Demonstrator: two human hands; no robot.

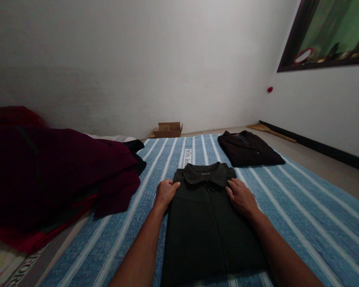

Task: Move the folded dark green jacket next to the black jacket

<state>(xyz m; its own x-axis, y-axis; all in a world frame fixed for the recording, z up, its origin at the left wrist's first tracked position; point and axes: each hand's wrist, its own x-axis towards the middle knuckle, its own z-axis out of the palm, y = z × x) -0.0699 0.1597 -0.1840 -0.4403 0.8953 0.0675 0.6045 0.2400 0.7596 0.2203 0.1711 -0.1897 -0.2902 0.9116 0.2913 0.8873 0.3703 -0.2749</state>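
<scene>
A dark green zip-front jacket (196, 231) lies folded, front side up, on a blue-and-white striped bed sheet (131, 215). Its collar (194, 174) points away from me and the zip runs down the middle. My left hand (166, 192) grips the jacket's left edge just below the collar, thumb on top and the other fingers partly hidden. On the opposite edge, my right hand (241, 196) is closed on the fabric at about the same height. The lower hem reaches close to the bottom of the view.
A dark brown folded garment (251, 153) lies at the back right of the bed. Purple clothes (62, 167) are heaped on the left, with red fabric (14, 115) behind. A cardboard box (167, 130) stands by the white wall. A window (329, 36) is at upper right.
</scene>
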